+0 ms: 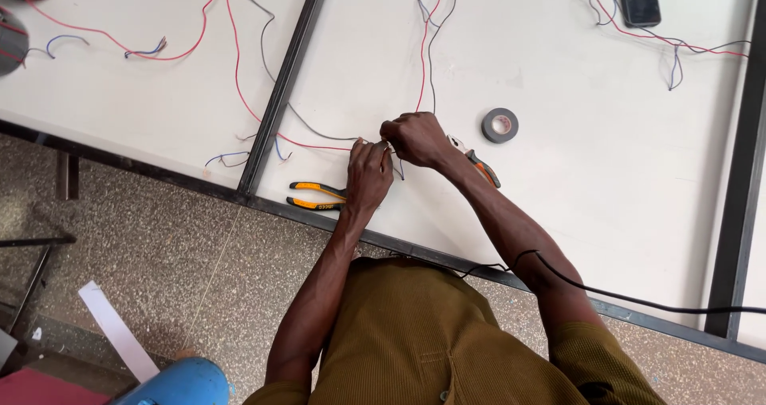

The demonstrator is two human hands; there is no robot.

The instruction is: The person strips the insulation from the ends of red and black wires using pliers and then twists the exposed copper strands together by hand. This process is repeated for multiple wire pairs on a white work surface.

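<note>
1. The left hand (369, 169) pinches the thin wires (388, 148); pliers (317, 196) lie just beside it.
2. The right hand (416, 138) is closed on the same wires, touching the left. Best to hold tight and twist slowly.
3. Farther off on the worktop (590, 158) sits a tape roll (499, 125).

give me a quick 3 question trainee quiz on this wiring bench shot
1. True or false: the grey tape roll lies on the white board, apart from both hands.
2. Which tool lies under the left hand? A) hammer B) pliers C) saw
3. What do both hands pinch together?

Key
1. True.
2. B.
3. Thin wires, where the left hand and right hand meet.
</note>
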